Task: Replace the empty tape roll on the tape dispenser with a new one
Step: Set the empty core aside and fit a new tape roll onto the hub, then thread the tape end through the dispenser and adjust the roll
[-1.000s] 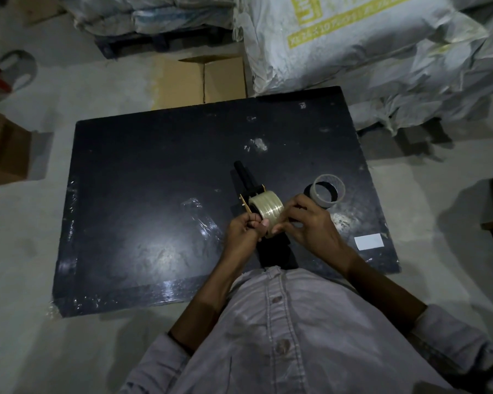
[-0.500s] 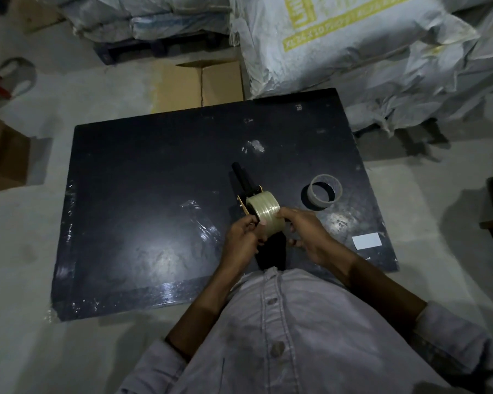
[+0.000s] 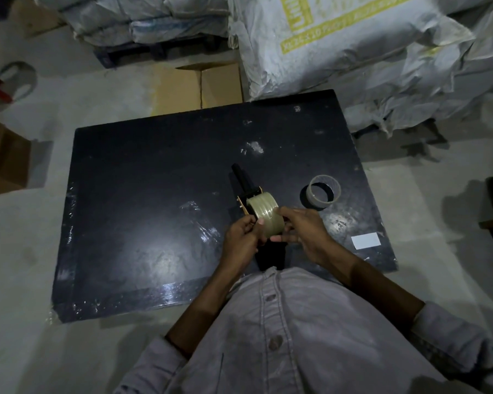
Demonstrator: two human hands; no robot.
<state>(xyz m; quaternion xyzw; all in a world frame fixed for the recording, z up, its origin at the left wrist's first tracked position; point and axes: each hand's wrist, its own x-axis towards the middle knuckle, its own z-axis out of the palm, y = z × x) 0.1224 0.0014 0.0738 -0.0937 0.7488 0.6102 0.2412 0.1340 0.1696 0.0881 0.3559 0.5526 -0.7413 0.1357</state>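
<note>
A black-handled tape dispenser (image 3: 244, 182) lies on the black table (image 3: 143, 194), its handle pointing away from me. A full roll of clear tape (image 3: 264, 210) sits on its wheel. My left hand (image 3: 241, 238) grips the dispenser's near end beside the roll, thumb against the tape. My right hand (image 3: 303, 231) holds the roll's right side with curled fingers. The empty tape core (image 3: 323, 191) stands on the table to the right, apart from both hands.
A white label (image 3: 365, 241) lies near the table's right edge. Large white sacks (image 3: 353, 46) are piled behind the table, with a flat cardboard box (image 3: 199, 86) on the floor beside them. Another carton (image 3: 3, 157) stands at the left.
My right hand has slid from the top of the roll to its right side, fingers now reaching under it. The dispenser and left hand stay almost in place.
</note>
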